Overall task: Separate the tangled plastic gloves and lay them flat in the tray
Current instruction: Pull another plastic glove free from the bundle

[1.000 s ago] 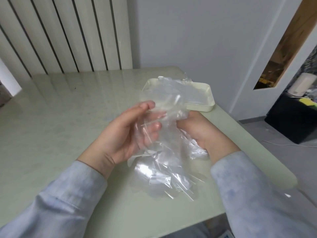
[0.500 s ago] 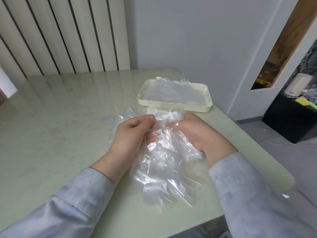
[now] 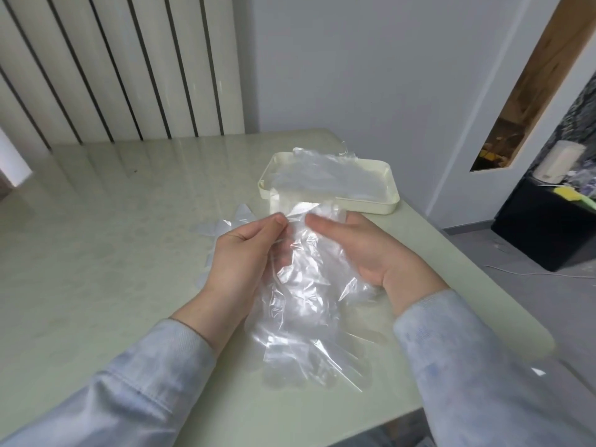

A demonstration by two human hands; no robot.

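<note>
Pinching its top edge, your left hand (image 3: 245, 253) and right hand (image 3: 364, 253) hold the tangled glove clump (image 3: 303, 304) just in front of the tray (image 3: 364, 206). Some gloves (image 3: 329, 179) lie inside the tray. This clump and a loose glove (image 3: 225, 224) left of the tray remain.

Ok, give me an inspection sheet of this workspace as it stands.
Surface: glossy pale table.
Job's things: tangled gloves held in both hands; cream tray behind them holds flat gloves; one loose glove lies left of the hands.
Clutter: nothing seen.
Hands: left hand pinches their top edge; right hand grips alongside.
Cables: thin white cable on the floor, right.
Surroundings: slatted wall panel, black cabinet.
</note>
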